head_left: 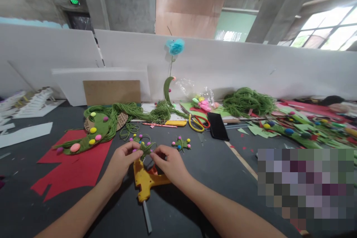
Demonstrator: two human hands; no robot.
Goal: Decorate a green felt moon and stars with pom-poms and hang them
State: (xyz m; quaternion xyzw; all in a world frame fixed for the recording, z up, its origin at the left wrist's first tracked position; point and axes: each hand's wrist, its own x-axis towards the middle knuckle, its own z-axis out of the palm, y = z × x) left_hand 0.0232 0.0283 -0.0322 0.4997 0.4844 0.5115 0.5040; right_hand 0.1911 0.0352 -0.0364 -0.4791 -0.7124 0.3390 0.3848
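Between my two hands is a small green yarn star (145, 150) with coloured pom-poms on its tips. My left hand (124, 159) pinches its left side, thumb and forefinger together. From the other side, the fingertips of my right hand (170, 161) close on its right edge. Just below lies a yellow hot glue gun (143, 178), a grey-white glue stick (147, 217) poking out of its rear end. Another pom-pom star (182, 143) rests on the dark table to the right. Behind the held star, a further one (135, 138) is partly hidden.
Red felt (83, 173) and a green pom-pom crescent (97, 130) lie left. Scissors (198, 122), a yellow cutter (175, 123) and a phone (218, 125) sit beyond my hands. Green yarn (249, 101) is heaped behind. A blue flower (175, 47) stands against the white partition.
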